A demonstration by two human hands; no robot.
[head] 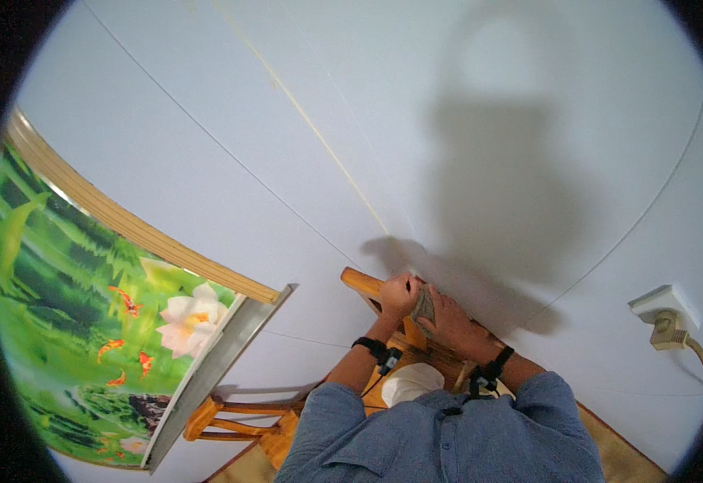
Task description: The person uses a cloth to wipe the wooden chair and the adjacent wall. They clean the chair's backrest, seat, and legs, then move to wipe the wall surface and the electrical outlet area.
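Observation:
A wooden chair [360, 281] stands against the wall in front of me, its orange-brown top rail running under both hands. My left hand [398, 294] is closed around the rail, to the left of a grey-brown cloth [425, 308]. My right hand [450, 321] lies over that cloth and presses it against the rail, fingers pointing up and left. Both wrists wear black straps with small devices. Below my hands, a white round-ended item [412, 384] shows near the seat; what it is, I cannot tell.
A second wooden chair [206, 418] stands at lower left. Beside it a picture panel [86, 314] with lotus and fish has a metal-edged frame. At right, a plug with a cable sits in a white wall socket [668, 302]. The pale wall [303, 121] rises close ahead.

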